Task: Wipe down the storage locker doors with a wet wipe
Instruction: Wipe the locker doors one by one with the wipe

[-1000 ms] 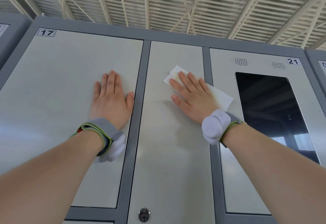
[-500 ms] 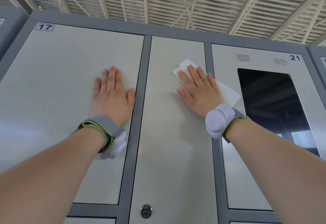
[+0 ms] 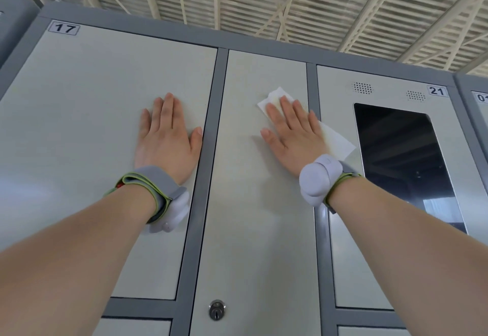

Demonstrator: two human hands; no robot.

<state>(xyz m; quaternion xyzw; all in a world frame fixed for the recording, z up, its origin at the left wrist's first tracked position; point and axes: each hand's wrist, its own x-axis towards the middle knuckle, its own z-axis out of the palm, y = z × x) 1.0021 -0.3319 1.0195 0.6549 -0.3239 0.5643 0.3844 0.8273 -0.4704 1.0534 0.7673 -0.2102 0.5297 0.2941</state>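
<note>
Pale locker doors in a grey frame fill the view from below. My right hand (image 3: pixel 293 134) lies flat with straight fingers on a white wet wipe (image 3: pixel 336 141), pressing it against the upper part of the narrow middle door (image 3: pixel 258 216). The wipe sticks out above my fingertips and to the right, over the grey frame strip. My left hand (image 3: pixel 167 137) rests flat, fingers straight, on the wide door numbered 17 (image 3: pixel 87 129), holding nothing.
The door numbered 21 (image 3: pixel 340 269) on the right carries a dark glass screen (image 3: pixel 404 161). A round key lock (image 3: pixel 217 309) sits low on the middle door. More doors begin below. A ribbed ceiling with beams runs above the lockers.
My right hand slid the wipe up and to the right on the middle door, then slightly back left. My left hand stayed on door 17.
</note>
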